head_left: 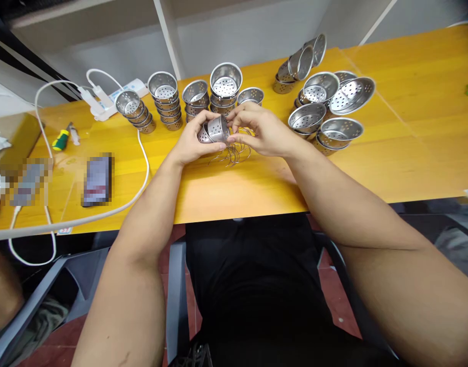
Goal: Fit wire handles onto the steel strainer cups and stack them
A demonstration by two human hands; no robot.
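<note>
My left hand is closed around a small perforated metal cup, which lies tilted on its side; a second rim shows against it, perhaps a nested cup. At the cup's right end, my right hand has its fingers bent and its thumb at the edge. What those fingertips pinch, if anything, is too small to make out. Below the hands lies a loose bunch of thin curved metal wires. Just behind stand stacks of perforated cups, partly hidden by my hands.
More cup stacks stand left, with wider, leaning ones at right. A power strip, white cable, green-yellow screwdriver and two phones, one a dark phone, occupy the left. A person's limb shows at lower left.
</note>
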